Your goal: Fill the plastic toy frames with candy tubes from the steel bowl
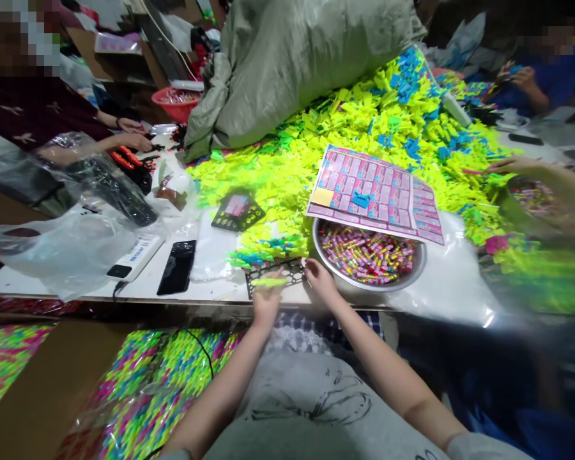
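Observation:
My left hand (267,300) is closed on a small bright yellow plastic piece (269,282), its shape blurred. Under and around the fingers lies a black plate with round holes (293,271) at the table's front edge. At that plate's right end my right hand (320,280) is closed in a pinch; what its fingertips hold is too small to name. Just behind the plate is a row of green and blue plastic pieces (268,250). Right of my right hand, a metal bowl (419,271) holds many small pink-and-yellow tubes (364,252).
Pink printed sheets (378,185) overlap the bowl's back rim, bearing a blue piece (361,199). Behind spreads a yellow heap (287,172) below a big grey sack (306,64). Leftward lie another holed plate (238,211), a phone (177,267) and a power bank (135,257). Co-workers sit at both sides.

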The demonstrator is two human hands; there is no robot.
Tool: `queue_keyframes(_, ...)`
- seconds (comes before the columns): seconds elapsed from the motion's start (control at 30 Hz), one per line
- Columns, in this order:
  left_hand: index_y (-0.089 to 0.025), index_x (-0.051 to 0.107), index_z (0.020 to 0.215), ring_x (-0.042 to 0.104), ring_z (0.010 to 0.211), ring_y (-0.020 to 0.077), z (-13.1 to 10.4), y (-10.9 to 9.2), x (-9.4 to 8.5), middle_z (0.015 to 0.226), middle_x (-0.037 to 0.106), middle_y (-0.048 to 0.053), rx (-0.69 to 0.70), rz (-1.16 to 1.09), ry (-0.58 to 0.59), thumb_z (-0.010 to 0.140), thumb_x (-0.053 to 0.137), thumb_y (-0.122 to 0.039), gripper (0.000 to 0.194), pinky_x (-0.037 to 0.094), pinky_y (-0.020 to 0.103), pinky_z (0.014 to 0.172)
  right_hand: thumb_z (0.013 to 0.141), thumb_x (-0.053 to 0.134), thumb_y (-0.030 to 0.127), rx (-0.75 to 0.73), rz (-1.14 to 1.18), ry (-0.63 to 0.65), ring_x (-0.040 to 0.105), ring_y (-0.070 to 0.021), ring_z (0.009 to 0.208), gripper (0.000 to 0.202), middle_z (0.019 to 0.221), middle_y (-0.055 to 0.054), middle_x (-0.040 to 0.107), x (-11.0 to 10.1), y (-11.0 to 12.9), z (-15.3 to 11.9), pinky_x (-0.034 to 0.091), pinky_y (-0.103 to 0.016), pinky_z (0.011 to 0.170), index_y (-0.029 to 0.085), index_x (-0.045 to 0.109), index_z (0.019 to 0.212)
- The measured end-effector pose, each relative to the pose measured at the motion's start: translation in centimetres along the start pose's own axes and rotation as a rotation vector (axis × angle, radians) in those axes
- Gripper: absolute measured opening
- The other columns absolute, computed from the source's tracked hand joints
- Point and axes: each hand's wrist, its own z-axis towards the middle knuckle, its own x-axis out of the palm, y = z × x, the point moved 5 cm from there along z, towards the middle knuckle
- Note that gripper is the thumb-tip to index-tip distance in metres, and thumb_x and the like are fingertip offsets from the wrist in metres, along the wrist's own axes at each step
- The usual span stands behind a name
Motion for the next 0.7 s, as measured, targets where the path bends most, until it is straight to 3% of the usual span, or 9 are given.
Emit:
queue_keyframes(0.17, -0.015, 0.066, 0.097, 0.06, 0.097, 0.0222, 2.0, 3.1, 1.4, 0.1, 0.068, 0.009, 0.014, 0.022, 0.016, 0.072, 0.06, -0.027, 0.029, 0.044, 0.037, 0.09, 0.075, 0.05, 0.024, -0.127, -0.067, 0.02, 0.057, -0.0166, 0.081, 0.026, 0.091, -0.004, 0.063, 1.5, 0.1, 2.2, 0.045, -0.029, 0.075, 0.017, 0.056, 0.1)
queue_keyframes(0.33, -0.013, 0.065, 0.094, 0.063, 0.093, 0.0231, 1.8, 5.2, 1.0, 0.096, 0.069, 0.011, -0.027, 0.035, -0.071, 0.072, 0.061, -0.031, 0.029, 0.048, 0.036, 0.083, 0.074, 0.051, 0.022, -0.221, -0.186, 0.028, 0.054, -0.0158, 0.071, 0.012, 0.079, -0.003, 0.061, 2.4, 0.2, 1.1, 0.042, -0.025, 0.064, 0.017, 0.06, 0.081)
queue_keyframes(0.53, -0.014, 0.065, 0.083, 0.062, 0.089, 0.0216, 0.8, 5.6, -1.4, 0.088, 0.069, 0.009, -0.021, 0.136, -0.173, 0.068, 0.065, -0.032, 0.024, 0.046, 0.037, 0.087, 0.074, 0.058, 0.027, -0.287, -0.328, 0.03, 0.049, -0.0164, 0.067, 0.013, 0.067, -0.002, 0.056, 3.0, 0.1, -1.4, 0.035, -0.025, 0.062, 0.018, 0.057, 0.066)
queue_keyframes(0.7, -0.014, 0.064, 0.083, 0.062, 0.085, 0.0202, 0.5, 5.2, -1.5, 0.087, 0.068, 0.009, 0.021, 0.225, -0.131, 0.071, 0.062, -0.029, 0.019, 0.047, 0.037, 0.084, 0.076, 0.058, 0.03, -0.325, -0.381, 0.045, 0.049, -0.016, 0.065, 0.017, 0.065, -0.001, 0.054, 3.1, 0.0, -1.4, 0.033, -0.024, 0.059, 0.018, 0.056, 0.064)
